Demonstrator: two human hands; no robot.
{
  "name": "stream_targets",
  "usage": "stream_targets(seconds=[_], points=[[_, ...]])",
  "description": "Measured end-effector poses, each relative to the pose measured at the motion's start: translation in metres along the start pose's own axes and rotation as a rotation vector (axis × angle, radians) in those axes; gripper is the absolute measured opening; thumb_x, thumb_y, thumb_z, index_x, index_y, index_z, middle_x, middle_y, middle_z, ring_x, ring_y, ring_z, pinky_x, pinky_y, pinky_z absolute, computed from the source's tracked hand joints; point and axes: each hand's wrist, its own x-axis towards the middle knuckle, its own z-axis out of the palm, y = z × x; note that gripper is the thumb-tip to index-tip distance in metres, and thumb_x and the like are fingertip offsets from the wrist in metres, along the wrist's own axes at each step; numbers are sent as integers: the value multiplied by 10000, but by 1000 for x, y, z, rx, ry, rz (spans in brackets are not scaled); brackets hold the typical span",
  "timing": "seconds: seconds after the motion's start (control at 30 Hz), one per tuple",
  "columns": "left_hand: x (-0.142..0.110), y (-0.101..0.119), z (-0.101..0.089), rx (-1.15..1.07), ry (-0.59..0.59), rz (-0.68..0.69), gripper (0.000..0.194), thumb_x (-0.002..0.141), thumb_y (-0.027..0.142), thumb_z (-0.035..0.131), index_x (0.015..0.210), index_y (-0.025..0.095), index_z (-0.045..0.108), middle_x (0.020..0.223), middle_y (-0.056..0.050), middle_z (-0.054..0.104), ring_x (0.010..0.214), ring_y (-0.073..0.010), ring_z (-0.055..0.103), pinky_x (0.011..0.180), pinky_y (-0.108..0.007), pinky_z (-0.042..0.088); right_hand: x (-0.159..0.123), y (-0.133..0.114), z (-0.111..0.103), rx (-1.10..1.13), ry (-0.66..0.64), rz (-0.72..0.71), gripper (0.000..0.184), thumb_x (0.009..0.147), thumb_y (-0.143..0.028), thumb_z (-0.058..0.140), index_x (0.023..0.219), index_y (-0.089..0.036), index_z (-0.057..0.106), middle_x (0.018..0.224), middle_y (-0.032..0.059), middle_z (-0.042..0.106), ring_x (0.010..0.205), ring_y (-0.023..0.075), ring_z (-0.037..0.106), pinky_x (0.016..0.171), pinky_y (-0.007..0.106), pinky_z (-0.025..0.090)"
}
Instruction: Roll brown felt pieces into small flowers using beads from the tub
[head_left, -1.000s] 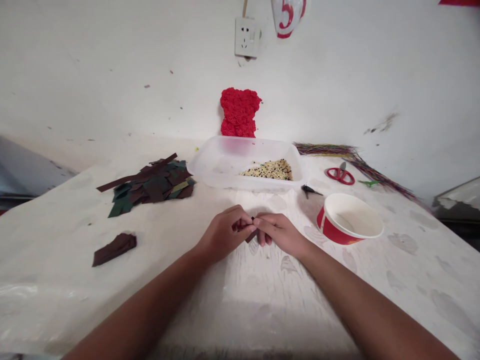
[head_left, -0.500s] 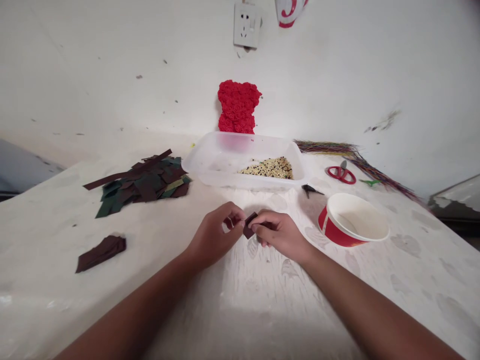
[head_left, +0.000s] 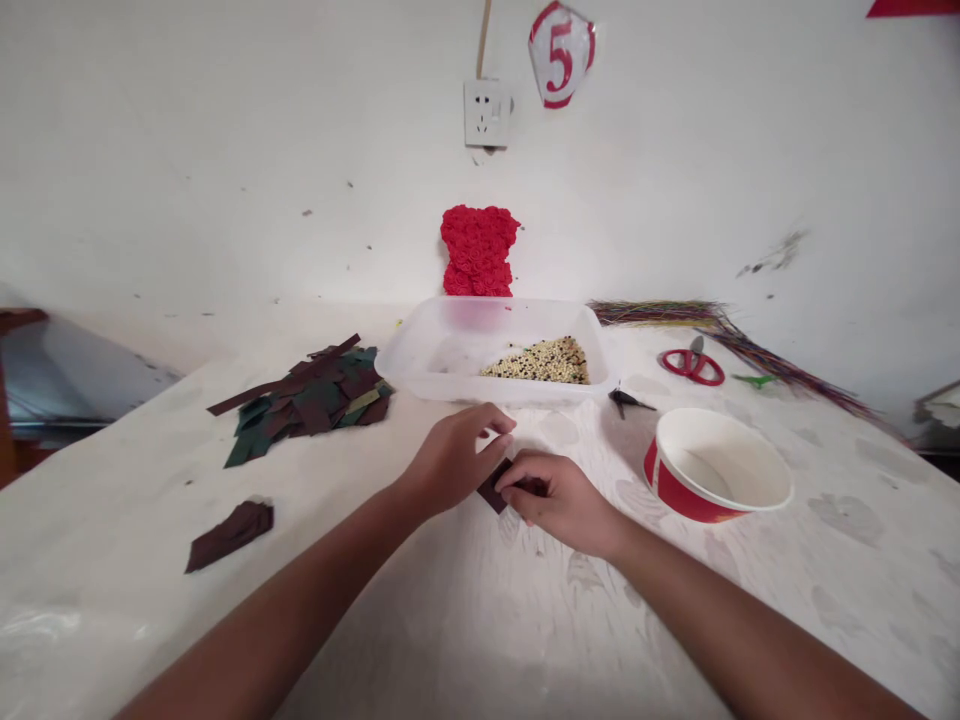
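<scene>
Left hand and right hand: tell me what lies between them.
In the head view, a small dark brown piece lies between the left hand and the right hand, one end tucked under the right hand.

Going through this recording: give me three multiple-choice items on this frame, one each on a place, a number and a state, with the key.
1. Where are the scissors? A right of the tub; B left of the tub; C in the tub.
2. What number is on the wall tag? A 3; B 5; C 8.
3. What is the right hand doing? A pinching a dark scrap; B holding the scissors; C holding nothing.

1 A: they lie beyond the tub's right end.
2 B: the tag shows a red 5.
3 A: the scrap sticks out from its fingers.
</scene>
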Motion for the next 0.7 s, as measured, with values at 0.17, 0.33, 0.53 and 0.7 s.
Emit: stream_targets(seconds=[0.17,0.33,0.53,0.7], points=[[36,0,17,61,-120,95,41,832,179,564,841,214,584,1194,-46,667,1100,-234,597,957,-399,449,-1,2,2,50,-6,-20,125,813,-187,585,810,-199,709,752,12,651,560,104,517,491,240,386],[44,4,24,20,-126,84,53,827,172,556,836,215,586,1173,-49,671,1111,-234,579,973,-407,434,0,1,2,47,-7,-21,132,793,-163,588,812,-195,715,758,15,659,554,102,526,475,230,385],[52,8,25,-32,-144,55,37,813,186,565,804,209,592,1153,-62,679,1099,-237,591,980,-413,438,1,3,3,72,-7,-64,149,787,-145,579,813,-190,719,834,28,668,606,114,568,504,236,418],[47,17,21,-86,-154,23,47,829,220,560,801,210,596,1116,-37,697,1046,-219,630,941,-379,469,2,4,3,82,6,-39,136,789,-164,592,806,-192,725,794,30,670,631,132,588,525,246,440]])
